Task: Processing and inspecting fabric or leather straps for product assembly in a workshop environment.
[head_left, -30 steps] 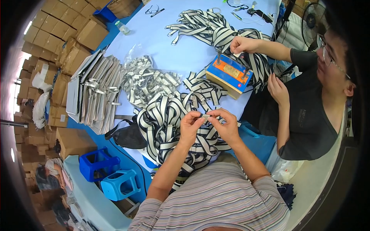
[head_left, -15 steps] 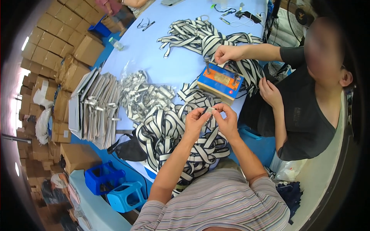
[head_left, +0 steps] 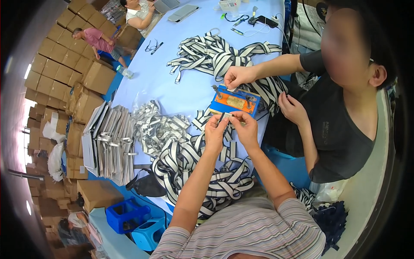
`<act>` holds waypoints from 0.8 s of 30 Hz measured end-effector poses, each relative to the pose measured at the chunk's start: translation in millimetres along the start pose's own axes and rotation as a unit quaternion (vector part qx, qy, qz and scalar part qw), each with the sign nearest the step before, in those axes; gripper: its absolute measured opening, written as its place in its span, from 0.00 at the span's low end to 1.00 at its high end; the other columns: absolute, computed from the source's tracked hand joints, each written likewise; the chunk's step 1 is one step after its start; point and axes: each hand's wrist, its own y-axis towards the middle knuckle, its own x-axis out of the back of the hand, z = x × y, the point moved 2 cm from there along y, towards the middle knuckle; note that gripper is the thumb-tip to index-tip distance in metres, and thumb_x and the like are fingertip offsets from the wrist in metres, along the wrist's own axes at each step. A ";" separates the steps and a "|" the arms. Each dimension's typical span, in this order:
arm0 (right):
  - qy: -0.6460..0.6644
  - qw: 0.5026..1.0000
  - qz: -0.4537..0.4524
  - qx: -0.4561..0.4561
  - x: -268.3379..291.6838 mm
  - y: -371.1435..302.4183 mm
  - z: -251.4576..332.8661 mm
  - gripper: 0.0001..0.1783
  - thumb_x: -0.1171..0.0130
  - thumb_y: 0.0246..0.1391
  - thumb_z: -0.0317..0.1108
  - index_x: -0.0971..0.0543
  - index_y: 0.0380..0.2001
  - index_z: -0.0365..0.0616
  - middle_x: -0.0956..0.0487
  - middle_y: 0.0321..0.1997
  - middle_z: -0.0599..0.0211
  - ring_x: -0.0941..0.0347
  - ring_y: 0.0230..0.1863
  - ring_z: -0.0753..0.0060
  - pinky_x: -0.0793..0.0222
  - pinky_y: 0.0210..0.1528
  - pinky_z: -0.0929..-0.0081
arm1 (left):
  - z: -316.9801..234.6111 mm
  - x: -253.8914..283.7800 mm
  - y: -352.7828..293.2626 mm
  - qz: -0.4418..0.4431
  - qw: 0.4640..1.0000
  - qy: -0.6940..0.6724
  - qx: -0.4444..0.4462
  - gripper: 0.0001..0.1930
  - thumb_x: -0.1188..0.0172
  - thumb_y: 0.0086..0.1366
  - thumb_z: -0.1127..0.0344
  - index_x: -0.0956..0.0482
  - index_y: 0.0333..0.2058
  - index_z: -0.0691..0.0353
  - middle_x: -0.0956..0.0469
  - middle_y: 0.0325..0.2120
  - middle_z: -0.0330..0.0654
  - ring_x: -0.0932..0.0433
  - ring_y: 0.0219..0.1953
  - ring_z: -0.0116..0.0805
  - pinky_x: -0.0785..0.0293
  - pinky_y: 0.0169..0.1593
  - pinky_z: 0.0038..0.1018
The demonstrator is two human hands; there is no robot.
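Note:
Both hands pinch a short piece of black-and-white striped webbing strap (head_left: 225,115) between thumbs and fingertips. My left hand (head_left: 214,134) grips its left side, and my right hand (head_left: 246,131) closes on the right side. Just beyond the fingertips stands a blue-and-orange box (head_left: 235,102) with upright metal posts; part of its near side is hidden by my hands. A heap of striped straps (head_left: 185,157) lies below my forearms. Across the box, a co-worker's hand (head_left: 239,77) holds a small pale strap piece near the posts; their other hand (head_left: 294,108) rests beside more straps.
Left of the strap heap lie a pile of strap pieces in clear plastic (head_left: 159,125) and a stack of grey-white folders (head_left: 113,144). A larger strap bundle (head_left: 215,56) spreads at the far side. Blue stools (head_left: 127,216) stand at lower left. Two other people are farther back.
My view has shifted, bringing more of the two people at the back into sight. My hands, still pinching the strap, are now closer to the box's near edge.

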 end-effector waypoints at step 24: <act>0.043 0.992 0.072 -0.091 38.0 -22.2 -21.8 0.10 0.51 0.50 0.26 0.29 0.36 0.34 0.26 0.31 0.66 0.28 0.33 0.79 0.34 0.37 0.83 | 15.9 -20.6 63.5 -0.112 0.983 -0.030 0.140 0.03 0.46 0.54 0.68 0.28 0.28 0.59 0.28 0.20 0.32 0.36 0.14 0.16 0.49 0.12 0.13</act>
